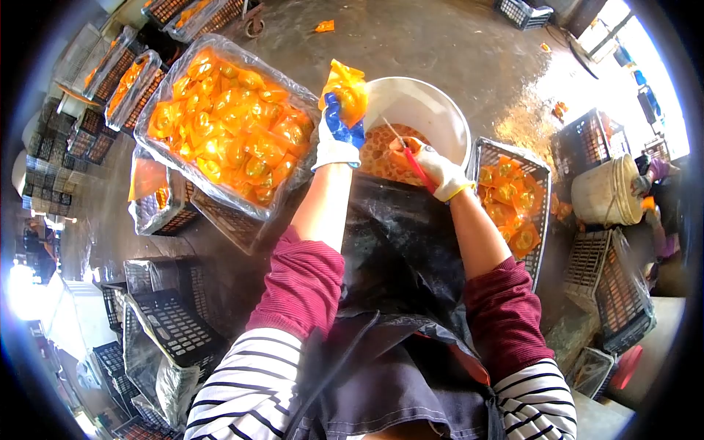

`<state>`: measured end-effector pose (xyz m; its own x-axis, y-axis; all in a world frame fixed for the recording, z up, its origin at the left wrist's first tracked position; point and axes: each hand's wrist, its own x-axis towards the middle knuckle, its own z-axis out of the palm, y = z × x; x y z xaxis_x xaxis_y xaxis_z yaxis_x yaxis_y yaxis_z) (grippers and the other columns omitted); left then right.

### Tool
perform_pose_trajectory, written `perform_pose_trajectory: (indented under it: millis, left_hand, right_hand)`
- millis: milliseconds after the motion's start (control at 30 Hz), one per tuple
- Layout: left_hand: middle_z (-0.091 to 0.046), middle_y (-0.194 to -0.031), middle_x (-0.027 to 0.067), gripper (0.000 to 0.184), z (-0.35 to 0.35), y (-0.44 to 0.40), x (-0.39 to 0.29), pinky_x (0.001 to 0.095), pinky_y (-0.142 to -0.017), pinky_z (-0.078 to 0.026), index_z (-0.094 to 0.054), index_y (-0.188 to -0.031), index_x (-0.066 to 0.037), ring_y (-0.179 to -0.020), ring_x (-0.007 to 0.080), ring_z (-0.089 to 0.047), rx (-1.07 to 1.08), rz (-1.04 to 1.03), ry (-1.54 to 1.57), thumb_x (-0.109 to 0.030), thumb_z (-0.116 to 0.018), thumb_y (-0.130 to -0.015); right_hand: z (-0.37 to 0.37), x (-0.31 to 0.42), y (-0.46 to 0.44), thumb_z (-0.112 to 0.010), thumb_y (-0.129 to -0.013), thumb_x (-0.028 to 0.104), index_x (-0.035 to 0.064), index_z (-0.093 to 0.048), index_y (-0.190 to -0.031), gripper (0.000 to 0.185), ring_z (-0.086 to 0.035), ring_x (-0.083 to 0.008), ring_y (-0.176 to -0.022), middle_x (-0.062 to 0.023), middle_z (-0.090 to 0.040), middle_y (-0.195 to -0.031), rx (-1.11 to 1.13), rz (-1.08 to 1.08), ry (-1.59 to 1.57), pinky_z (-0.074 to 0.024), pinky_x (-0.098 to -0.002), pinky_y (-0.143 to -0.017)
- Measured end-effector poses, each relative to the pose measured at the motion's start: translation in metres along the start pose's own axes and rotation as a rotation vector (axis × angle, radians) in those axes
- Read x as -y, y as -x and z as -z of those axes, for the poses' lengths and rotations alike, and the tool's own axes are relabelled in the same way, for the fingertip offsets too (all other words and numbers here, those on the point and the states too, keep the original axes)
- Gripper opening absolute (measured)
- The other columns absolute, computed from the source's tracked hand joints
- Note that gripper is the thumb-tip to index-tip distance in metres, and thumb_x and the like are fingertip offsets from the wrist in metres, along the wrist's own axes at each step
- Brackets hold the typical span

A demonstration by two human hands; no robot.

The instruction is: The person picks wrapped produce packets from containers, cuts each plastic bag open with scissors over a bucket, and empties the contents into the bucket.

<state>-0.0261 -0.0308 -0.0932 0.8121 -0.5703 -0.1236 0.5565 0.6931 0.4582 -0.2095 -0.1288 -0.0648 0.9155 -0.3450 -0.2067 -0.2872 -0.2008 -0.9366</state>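
My left hand (340, 133), in a blue and white glove, is closed around an orange plastic packet (347, 86) at the left rim of a white bucket (449, 110). My right hand (438, 169), in a white glove with bare fingertips showing, grips a red-handled knife (419, 167) over the bucket. Its thin blade points up and to the left, apart from the packet. Round brown-orange pieces (380, 152) lie in the bucket. To the left, a plastic-lined crate (152, 123) is heaped with shiny orange packets; another crate (544, 192) of packets stands right of the bucket.
Several black crates (172, 323) are stacked at lower left, and more stand along the upper left. At right are a dirty white bucket (603, 192), tilted crates (620, 286) and part of another person (658, 172). An orange scrap (325, 26) lies on the wet floor.
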Motion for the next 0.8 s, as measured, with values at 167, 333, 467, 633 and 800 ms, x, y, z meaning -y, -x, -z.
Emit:
perform_pose_trajectory:
  millis: [167, 333, 467, 633, 800]
  left_hand:
    - [-0.055, -0.125, 0.0115, 0.055, -0.016, 0.008, 0.007, 0.0424, -0.091, -0.05, -0.05, -0.127, -0.011, -0.111, 0.0268, -0.055, -0.002, 0.143, -0.107, -0.039, -0.067, -0.083]
    - [-0.055, -0.126, 0.0108, 0.054, -0.022, 0.011, 0.004, 0.0439, -0.093, -0.049, -0.051, -0.126, -0.01, -0.114, 0.0268, -0.053, 0.033, 0.257, -0.04, -0.037, -0.067, -0.083]
    - [-0.054, -0.128, 0.0108, 0.054, -0.018, 0.008, 0.009, 0.0429, -0.095, -0.048, -0.05, -0.128, -0.01, -0.117, 0.0268, -0.051, 0.093, 0.224, -0.049, -0.036, -0.067, -0.084]
    - [-0.054, -0.127, 0.01, 0.054, -0.015, 0.004, 0.01, 0.0399, -0.094, -0.049, -0.049, -0.128, -0.01, -0.115, 0.0254, -0.054, 0.094, 0.213, -0.119, -0.038, -0.066, -0.085]
    - [-0.057, -0.119, 0.0108, 0.051, -0.009, -0.001, 0.013, 0.0369, -0.089, -0.051, -0.05, -0.124, -0.007, -0.109, 0.0242, -0.057, 0.088, 0.194, -0.366, -0.042, -0.062, -0.088]
  right_hand:
    - [-0.002, -0.004, -0.005, -0.064, -0.089, 0.021, 0.0037, -0.06, -0.114, 0.031, -0.055, -0.014, -0.1, -0.0062, -0.061, -0.11, 0.056, 0.045, -0.301, -0.0416, -0.0253, -0.091]
    - [0.001, 0.006, -0.002, -0.065, -0.089, 0.022, 0.0041, -0.06, -0.117, 0.034, -0.055, -0.0139, -0.104, -0.0064, -0.061, -0.114, 0.055, 0.06, -0.255, -0.0411, -0.0245, -0.093]
    - [-0.001, 0.014, 0.001, -0.066, -0.088, 0.024, 0.0037, -0.06, -0.117, 0.036, -0.056, -0.0133, -0.101, -0.006, -0.063, -0.108, -0.013, 0.144, -0.207, -0.0425, -0.024, -0.091]
    - [0.0, 0.037, 0.012, -0.066, -0.088, 0.025, 0.0029, -0.059, -0.117, 0.037, -0.056, -0.0121, -0.097, -0.0047, -0.063, -0.104, -0.056, -0.14, -0.215, -0.0436, -0.0238, -0.087]
    - [-0.005, 0.011, -0.001, -0.064, -0.089, 0.019, 0.0008, -0.06, -0.114, 0.031, -0.056, -0.01, -0.092, -0.0046, -0.064, -0.101, -0.139, 0.191, -0.065, -0.0444, -0.0222, -0.083]
